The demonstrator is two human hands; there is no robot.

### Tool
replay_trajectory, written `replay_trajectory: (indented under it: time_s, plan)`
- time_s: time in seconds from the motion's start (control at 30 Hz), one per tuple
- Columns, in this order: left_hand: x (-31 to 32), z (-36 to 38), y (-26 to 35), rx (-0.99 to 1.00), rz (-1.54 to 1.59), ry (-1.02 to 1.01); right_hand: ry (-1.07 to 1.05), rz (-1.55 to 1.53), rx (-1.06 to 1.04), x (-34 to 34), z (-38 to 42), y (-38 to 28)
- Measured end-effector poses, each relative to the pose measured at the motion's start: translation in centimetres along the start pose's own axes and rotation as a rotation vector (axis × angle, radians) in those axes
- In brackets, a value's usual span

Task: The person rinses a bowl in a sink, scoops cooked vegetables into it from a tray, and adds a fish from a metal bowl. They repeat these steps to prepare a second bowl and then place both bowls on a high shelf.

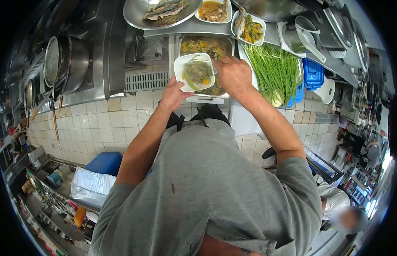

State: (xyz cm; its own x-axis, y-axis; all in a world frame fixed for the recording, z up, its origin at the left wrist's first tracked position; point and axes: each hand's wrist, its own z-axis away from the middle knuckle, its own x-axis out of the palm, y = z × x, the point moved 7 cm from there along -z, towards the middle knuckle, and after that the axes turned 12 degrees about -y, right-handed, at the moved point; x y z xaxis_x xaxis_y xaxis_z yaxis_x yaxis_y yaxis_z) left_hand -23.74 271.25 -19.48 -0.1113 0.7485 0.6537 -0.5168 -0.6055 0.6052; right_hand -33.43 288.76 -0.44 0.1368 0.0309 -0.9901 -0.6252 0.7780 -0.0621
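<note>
My left hand [174, 94] grips the lower left edge of a white square bowl [180, 83], tilted slightly. Vegetable stew with orange and green pieces [199, 74] shows inside it. My right hand [236, 79] is closed at the bowl's right side, its fingers around what looks like a ladle; the handle is mostly hidden and the ladle's bowl blends with the stew. Beneath both hands lies a deep metal pan of the same vegetable stew [205, 45], partly covered by the white bowl.
Behind the pan, a shelf carries a steel bowl of fish [134, 15], a filled white dish [213, 19] and a dish with fish and vegetables [254, 33]. Long green stalks [273, 70] lie at right by blue containers [313, 73]. Pots [76, 64] stand left. Another person [335, 198] is behind right.
</note>
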Motion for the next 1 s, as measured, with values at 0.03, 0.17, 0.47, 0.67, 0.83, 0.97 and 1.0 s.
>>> replay_trajectory:
  time_s: [0.03,0.17,0.47,0.67,0.83,0.97,1.0]
  plan:
    - [-0.6,0.0,0.0,0.002,-0.001,-0.001,0.002,0.001,0.000,0.1,-0.1,0.1]
    - [-2.8,0.9,0.0,0.059,0.104,0.001,0.157,-0.097,0.121,-0.9,0.2,2.7]
    - [-9.0,4.3,1.2,0.285,0.207,0.197,-0.579,-0.030,0.412,12.6,0.6,7.4]
    - [-9.6,3.5,-1.1,0.247,0.205,0.160,-0.570,0.078,0.333,16.8,-2.4,6.8]
    - [-8.2,3.8,-1.2,0.221,0.226,0.164,-0.695,0.076,0.315,16.0,-1.9,5.2]
    - [-8.0,3.7,-0.7,0.259,0.183,0.176,-0.774,-0.085,0.467,13.1,1.3,6.5]
    - [-8.3,3.6,-0.7,0.261,0.190,0.181,-0.776,-0.083,0.467,11.7,1.6,6.2]
